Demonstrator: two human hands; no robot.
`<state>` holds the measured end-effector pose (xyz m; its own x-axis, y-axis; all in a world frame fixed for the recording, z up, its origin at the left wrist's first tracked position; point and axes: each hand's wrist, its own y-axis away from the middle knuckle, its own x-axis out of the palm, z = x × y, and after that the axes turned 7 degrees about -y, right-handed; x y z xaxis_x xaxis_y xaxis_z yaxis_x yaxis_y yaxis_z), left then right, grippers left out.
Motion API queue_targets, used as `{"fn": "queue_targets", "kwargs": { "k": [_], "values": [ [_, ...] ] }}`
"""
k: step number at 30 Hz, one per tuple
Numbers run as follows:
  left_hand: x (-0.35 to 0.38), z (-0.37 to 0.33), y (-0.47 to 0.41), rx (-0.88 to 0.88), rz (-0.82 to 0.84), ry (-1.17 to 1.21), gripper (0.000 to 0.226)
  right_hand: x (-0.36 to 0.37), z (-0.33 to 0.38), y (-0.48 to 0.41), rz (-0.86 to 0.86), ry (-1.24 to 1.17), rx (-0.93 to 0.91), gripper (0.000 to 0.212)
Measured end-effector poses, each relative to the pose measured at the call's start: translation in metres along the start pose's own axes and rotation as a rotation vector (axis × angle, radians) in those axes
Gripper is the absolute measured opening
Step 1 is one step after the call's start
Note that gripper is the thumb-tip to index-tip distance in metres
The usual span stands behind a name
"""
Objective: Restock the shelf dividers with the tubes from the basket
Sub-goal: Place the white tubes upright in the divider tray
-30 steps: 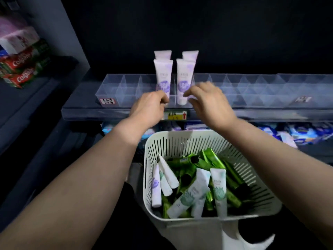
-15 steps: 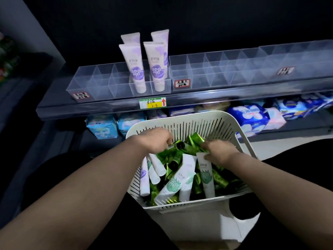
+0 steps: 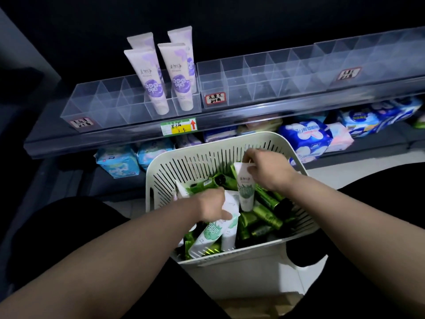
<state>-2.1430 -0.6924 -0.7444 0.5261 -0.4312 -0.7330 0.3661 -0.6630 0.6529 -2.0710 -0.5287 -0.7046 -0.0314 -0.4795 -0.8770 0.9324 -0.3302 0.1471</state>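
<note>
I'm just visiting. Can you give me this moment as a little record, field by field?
shelf: four purple tubes upright in the dividers
basket: heaped with green and white tubes
right hand: grips a green-print tube by its top end, upright
left hand: low among the white tubes, grip unclear
below shelf: blue and pink packs

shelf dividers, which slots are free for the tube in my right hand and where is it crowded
Free: the clear slots left of the purple tubes, up to that tray's left end, and the second tray from the handwritten label rightward. Crowded: the purple tubes' own slots, front and back, and the basket, heaped with tubes.
</note>
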Motion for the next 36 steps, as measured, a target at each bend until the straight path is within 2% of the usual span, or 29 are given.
{"fn": "queue_targets", "kwargs": {
  "k": [2,5,8,11,16,19,24,29,36],
  "values": [
    [0.011,-0.008,-0.001,-0.046,-0.048,-0.023,0.070,-0.003,0.001,0.003,-0.023,-0.043,-0.018,0.021],
    [0.016,-0.016,-0.003,-0.070,-0.099,-0.076,0.077,-0.004,0.002,0.005,-0.019,-0.081,-0.052,0.023],
    [0.005,-0.012,-0.002,-0.045,-0.110,-0.082,0.069,-0.006,0.007,0.005,-0.025,-0.099,-0.084,0.023],
    [-0.014,0.005,0.005,-0.106,-0.209,0.099,0.052,-0.014,0.015,0.005,-0.066,-0.118,-0.111,0.019],
    [-0.046,0.042,0.034,-0.218,-0.545,0.478,0.036,-0.032,0.037,0.001,-0.158,-0.141,-0.187,0.018],
    [-0.065,0.066,0.060,-0.239,-0.768,0.712,0.009,-0.040,0.063,-0.006,-0.220,-0.145,-0.267,0.020],
    [-0.110,0.100,0.118,-0.269,-1.090,0.967,0.017,-0.048,0.122,-0.020,-0.273,-0.151,-0.389,0.021],
    [-0.164,0.146,0.149,-0.333,-1.413,0.925,0.012,-0.059,0.163,-0.037,-0.352,-0.206,-0.449,0.020],
    [-0.218,0.171,0.119,-0.329,-1.485,0.956,0.008,-0.067,0.174,-0.062,-0.329,-0.181,-0.415,0.018]
  ]
}}
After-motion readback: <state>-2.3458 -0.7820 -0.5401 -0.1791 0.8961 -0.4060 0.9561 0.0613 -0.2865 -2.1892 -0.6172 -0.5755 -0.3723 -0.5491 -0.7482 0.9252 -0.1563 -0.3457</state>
